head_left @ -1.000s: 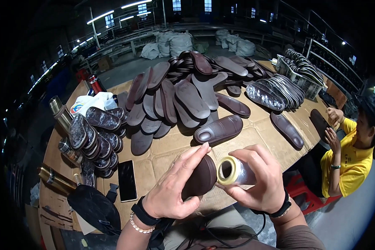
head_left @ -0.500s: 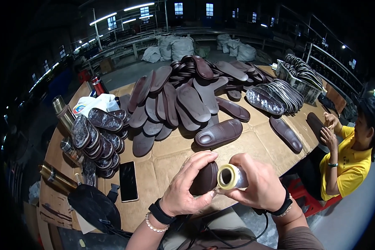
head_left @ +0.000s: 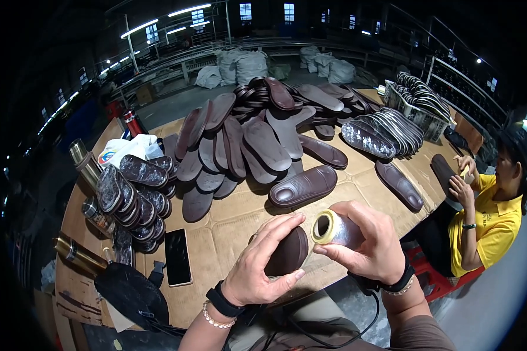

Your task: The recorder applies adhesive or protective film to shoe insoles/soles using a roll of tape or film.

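A dark brown shoe insole (head_left: 290, 248) is gripped on its left side by my left hand (head_left: 253, 263), thumb at the near edge and fingers over the far end. My right hand (head_left: 373, 240) is wrapped round a roll of clear plastic film (head_left: 346, 231), whose yellowish core end faces the insole. Roll and insole are close together; whether film stretches between them is hard to see. Just beyond lies a single brown insole (head_left: 304, 187) on the cardboard-covered table (head_left: 231, 219). A large heap of brown insoles (head_left: 266, 143) spreads behind it.
Film-wrapped insoles (head_left: 123, 193) are stacked at left, beside a phone (head_left: 178, 257), a black bag (head_left: 132, 292) and metal flasks (head_left: 79, 251). More wrapped insoles (head_left: 383, 134) and a full crate (head_left: 418, 114) stand far right. A co-worker in yellow (head_left: 489, 231) sits at right, handling an insole.
My right hand has raised the film roll up and slightly right, away from the near edge of the insole. My left hand keeps its hold. The view has shifted slightly.
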Tool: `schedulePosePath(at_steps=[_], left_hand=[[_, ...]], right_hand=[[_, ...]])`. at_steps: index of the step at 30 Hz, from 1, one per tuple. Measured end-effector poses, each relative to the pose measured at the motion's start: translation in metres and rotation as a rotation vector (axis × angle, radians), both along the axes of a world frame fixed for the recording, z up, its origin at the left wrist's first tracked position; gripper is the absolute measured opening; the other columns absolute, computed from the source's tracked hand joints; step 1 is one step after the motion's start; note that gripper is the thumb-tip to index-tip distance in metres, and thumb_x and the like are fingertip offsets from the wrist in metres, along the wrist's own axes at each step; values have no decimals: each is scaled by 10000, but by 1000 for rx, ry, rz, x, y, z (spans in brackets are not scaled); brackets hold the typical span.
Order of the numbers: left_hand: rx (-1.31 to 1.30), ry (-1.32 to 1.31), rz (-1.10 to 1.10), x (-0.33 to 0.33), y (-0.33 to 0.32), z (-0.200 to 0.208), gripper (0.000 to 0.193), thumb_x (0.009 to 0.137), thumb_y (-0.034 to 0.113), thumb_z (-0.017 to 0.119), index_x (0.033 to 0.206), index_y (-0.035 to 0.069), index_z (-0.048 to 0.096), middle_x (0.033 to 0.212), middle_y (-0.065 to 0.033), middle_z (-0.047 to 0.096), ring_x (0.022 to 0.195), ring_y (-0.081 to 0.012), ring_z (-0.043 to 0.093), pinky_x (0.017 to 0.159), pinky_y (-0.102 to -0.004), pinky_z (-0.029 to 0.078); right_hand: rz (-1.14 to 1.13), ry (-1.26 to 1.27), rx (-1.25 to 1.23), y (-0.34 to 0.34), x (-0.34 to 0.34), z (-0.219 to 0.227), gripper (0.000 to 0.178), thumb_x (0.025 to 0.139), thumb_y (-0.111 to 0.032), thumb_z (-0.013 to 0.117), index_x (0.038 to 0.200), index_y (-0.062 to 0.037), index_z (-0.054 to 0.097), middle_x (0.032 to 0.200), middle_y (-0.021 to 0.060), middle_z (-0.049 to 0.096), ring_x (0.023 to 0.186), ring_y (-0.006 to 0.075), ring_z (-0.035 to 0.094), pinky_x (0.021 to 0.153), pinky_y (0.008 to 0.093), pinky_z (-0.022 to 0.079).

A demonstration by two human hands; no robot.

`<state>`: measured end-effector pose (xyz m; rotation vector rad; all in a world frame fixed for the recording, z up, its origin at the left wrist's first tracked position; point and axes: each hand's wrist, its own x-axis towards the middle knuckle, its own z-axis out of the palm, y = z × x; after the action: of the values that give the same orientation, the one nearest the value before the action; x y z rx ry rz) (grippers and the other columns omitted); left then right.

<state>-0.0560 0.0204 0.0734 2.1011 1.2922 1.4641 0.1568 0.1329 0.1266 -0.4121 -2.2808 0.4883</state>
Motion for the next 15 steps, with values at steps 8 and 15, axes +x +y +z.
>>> schedulePosePath(at_steps=[8,15], left_hand=[[-18,-36,-9,1,-1,2,809,815,181,771,1524,-42,452,1496,-229,532,1404,-391,503,1190,-448,378],[-40,-53,-22,1,0,-1,819,818,184,762,1536,-38,436,1503,-228,525,1416,-392,489,1199,-455,367]], right_hand=[[-72,4,39,1,-7,5,522,793,-362,899,1136,-35,680,926,154,699,793,352,718,666,409,567],[-146,-84,44,-2,-6,8,580,751,-357,932,1112,17,676,954,168,711,804,342,708,694,386,553]])
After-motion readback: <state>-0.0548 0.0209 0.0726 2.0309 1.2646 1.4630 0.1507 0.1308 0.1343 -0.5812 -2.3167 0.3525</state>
